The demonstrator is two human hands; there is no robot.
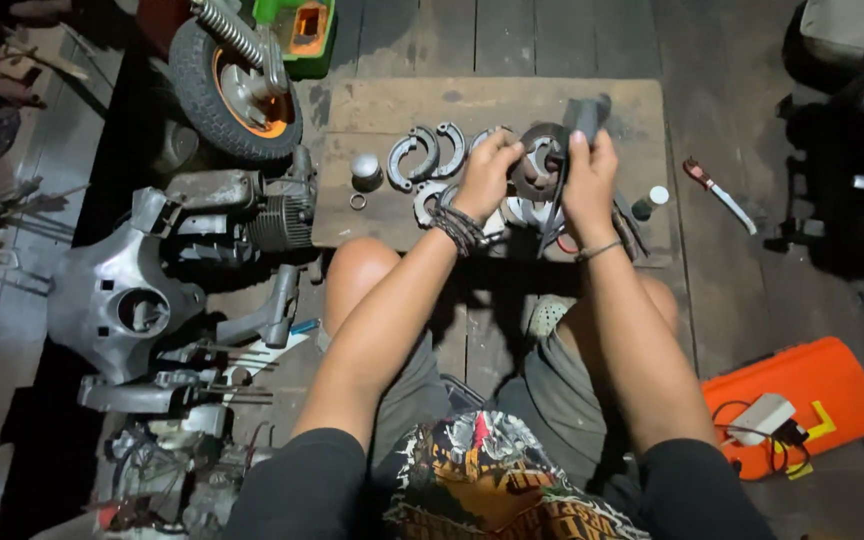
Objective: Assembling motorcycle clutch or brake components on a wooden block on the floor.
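Rusty round brake plate (537,165) faces up, gripped by both hands (487,175) (589,180).

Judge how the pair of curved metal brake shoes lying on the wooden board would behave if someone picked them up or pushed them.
The brake shoes look like thick cast metal, so probably stiff and fairly heavy for their size. They lie flat on the wooden board, so a push would likely slide them rather than roll them. Being two separate curved pieces, they would probably come apart when lifted.
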